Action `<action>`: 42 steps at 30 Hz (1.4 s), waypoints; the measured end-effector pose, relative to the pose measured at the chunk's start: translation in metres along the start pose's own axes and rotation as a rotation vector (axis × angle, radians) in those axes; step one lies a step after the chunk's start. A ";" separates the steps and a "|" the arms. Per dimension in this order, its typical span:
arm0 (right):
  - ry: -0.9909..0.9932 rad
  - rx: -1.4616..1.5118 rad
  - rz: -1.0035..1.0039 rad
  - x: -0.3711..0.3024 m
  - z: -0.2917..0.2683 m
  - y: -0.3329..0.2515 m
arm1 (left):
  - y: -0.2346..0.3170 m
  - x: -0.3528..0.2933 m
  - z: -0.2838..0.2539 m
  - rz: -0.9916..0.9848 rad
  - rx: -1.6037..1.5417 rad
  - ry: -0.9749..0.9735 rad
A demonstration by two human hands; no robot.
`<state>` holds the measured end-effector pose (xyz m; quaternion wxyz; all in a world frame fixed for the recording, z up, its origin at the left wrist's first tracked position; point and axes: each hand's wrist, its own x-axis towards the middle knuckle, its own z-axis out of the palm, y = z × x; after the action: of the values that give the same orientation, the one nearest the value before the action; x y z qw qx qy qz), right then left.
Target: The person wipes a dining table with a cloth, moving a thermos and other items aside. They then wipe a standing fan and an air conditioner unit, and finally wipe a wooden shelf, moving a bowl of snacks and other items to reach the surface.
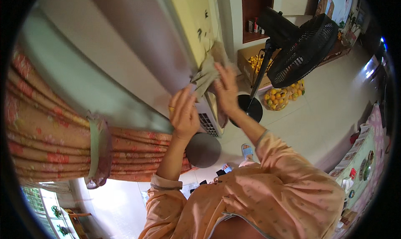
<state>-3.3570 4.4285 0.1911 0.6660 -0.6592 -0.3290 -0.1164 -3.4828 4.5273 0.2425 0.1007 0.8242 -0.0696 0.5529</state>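
At twelve o'clock, a grey-green cloth (206, 74) is lying against a yellow panel (191, 17). The right hand (227, 89) is resting loosely spread fingers on it; at the cloth's seven o'clock, the left hand (184, 116) is bending its fingers slightly. Whether either is gripping, one cannot tell.

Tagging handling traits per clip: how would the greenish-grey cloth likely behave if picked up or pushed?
The cloth is probably floppy, since it gathers in soft folds beside the right hand. It would likely crumple rather than roll when pushed, being creased with no firm shape.
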 end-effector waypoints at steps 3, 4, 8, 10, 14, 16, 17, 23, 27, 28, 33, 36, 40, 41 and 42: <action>-0.126 0.231 0.076 0.005 0.038 0.021 | 0.014 0.012 0.030 0.083 -0.048 -0.058; -0.076 0.171 -0.104 0.017 0.044 0.034 | 0.015 0.017 0.039 0.118 -0.048 -0.063; -0.177 -0.132 0.279 0.069 0.037 0.078 | 0.025 0.027 0.059 0.141 0.031 -0.314; -0.481 -0.688 0.259 0.138 0.033 0.103 | 0.025 0.033 0.071 0.122 0.075 -0.392; -0.274 -0.807 0.155 0.281 0.035 0.159 | 0.016 0.045 0.087 0.094 0.183 -0.437; -0.224 -0.797 0.186 0.304 0.038 0.195 | 0.011 0.048 0.089 0.066 0.236 -0.456; -0.244 -0.803 0.232 0.307 0.039 0.211 | 0.010 0.049 0.089 0.096 0.248 -0.474; 0.298 -0.429 0.112 0.307 0.036 0.198 | 0.004 0.046 0.087 0.173 0.260 -0.476; 0.116 -0.118 0.268 0.366 0.014 0.110 | 0.002 0.043 0.087 0.217 0.227 -0.450; 0.128 -0.079 0.275 0.367 0.016 0.092 | 0.001 0.043 0.087 0.217 0.210 -0.455; 0.266 0.091 0.142 0.256 0.030 0.048 | -0.001 0.045 0.085 0.257 0.136 -0.407; 0.123 -0.051 -0.030 0.143 0.027 0.033 | 0.001 0.043 0.080 0.223 -0.043 -0.252; -0.242 -0.016 -0.193 0.012 0.004 0.023 | 0.015 0.023 0.057 -0.003 -0.252 -0.016; -0.339 0.025 -0.191 -0.008 -0.005 0.022 | 0.021 0.015 0.050 -0.082 -0.288 0.008; -0.264 0.334 0.076 -0.022 -0.010 0.021 | 0.025 0.007 0.044 -0.156 -0.324 0.035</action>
<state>-3.3584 4.4153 0.1625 0.7210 -0.5611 -0.4032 0.0523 -3.4466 4.4924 0.2354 0.2760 0.7904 -0.0921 0.5391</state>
